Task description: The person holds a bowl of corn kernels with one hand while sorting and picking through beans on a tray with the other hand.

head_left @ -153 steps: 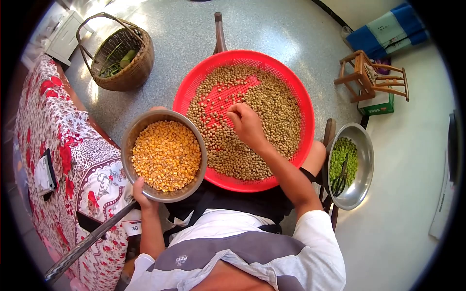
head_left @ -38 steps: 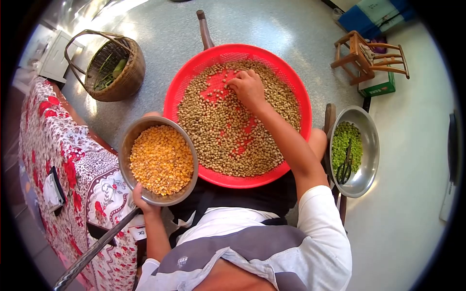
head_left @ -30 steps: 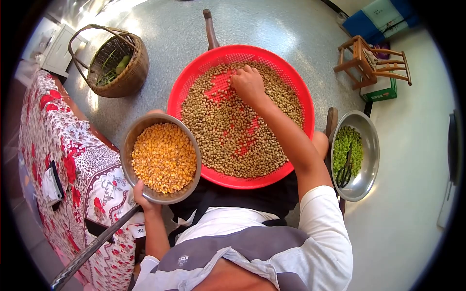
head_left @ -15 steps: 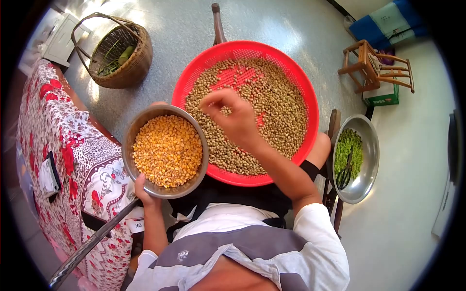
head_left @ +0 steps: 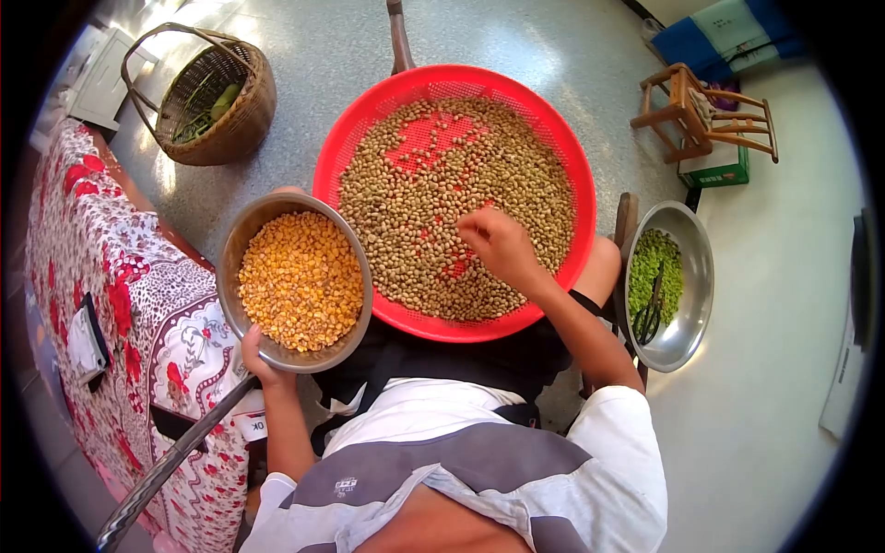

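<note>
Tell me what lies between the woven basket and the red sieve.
In the head view, only bare grey floor shows between the woven basket and the red sieve.

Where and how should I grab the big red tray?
Probably hold the red tray by its rim, one hand from each side: it is wide, round and loaded with small brown pieces, so opposite grips should keep it level. The metal bowl in your left hand overlaps its near-left rim in view, so set that down first.

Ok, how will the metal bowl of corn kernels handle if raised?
The bowl is likely stiff, given its smooth metal wall. Piled corn kernels probably make it weighty; being loose, they could spill if it tilts.
</note>
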### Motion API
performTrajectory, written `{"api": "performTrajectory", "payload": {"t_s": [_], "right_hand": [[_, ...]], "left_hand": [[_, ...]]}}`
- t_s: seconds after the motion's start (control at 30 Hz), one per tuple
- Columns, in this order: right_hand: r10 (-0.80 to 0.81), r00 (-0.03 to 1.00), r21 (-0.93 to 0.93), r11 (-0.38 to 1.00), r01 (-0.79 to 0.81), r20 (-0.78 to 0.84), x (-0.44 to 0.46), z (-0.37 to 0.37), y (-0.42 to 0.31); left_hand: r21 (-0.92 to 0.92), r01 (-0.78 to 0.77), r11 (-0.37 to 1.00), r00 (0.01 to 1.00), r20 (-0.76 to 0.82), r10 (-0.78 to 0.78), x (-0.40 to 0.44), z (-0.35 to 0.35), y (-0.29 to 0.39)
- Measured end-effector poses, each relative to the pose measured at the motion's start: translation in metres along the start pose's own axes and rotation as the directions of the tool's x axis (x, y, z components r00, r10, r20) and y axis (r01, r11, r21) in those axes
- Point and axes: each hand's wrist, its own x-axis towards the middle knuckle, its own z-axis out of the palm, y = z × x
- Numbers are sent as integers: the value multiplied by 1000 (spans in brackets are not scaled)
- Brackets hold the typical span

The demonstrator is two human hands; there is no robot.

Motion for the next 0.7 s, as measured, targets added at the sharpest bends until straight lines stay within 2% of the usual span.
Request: {"api": "performTrajectory", "payload": {"t_s": [0.03,0.1,0.13,0.17,0.2,0.27,0.37,0.47,0.53,0.57,0.6,0.63,0.7], "right_hand": [[-79,993,-214,972,95,82,-7,1,1],[-322,929,-240,902,360,185,-22,19,-6],[-331,896,-276,868,412,297,-28,28,-15],[-446,825,-324,768,552,347,-31,36,-23],[-455,771,-292,740,606,446,-33,44,-24],[-501,682,-353,601,717,533,-31,64,-12],[-498,653,-360,563,744,570,-4,69,0],[-453,692,-447,538,715,562,24,67,3],[-287,777,-588,523,617,560,49,48,-10],[-327,826,-636,528,563,459,61,46,6],[-257,875,-735,475,484,411,71,36,8],[-242,908,-758,500,419,342,79,25,19],[-219,952,-843,452,292,212,87,3,37]], "left_hand": [[0,-1,1000,1000,0,1,0,-2,0],[21,20,1000,998,-66,-19,2,-7,-1],[23,23,999,998,-57,-22,2,-4,-2],[2,12,1000,1000,-18,-12,1,0,-1],[-17,1,1000,1000,20,-1,0,4,0],[4,-3,1000,1000,15,3,-1,6,1],[28,-22,999,999,-22,22,-1,5,1],[18,-27,999,999,-41,28,-5,12,1],[24,-30,999,998,-48,31,-3,7,1],[33,-15,999,998,-58,17,-3,3,1],[41,-1,999,998,-66,4,-1,-2,1],[41,2,999,998,-64,0,0,-8,0],[26,2,1000,998,-58,-1,-2,-2,1]]}}
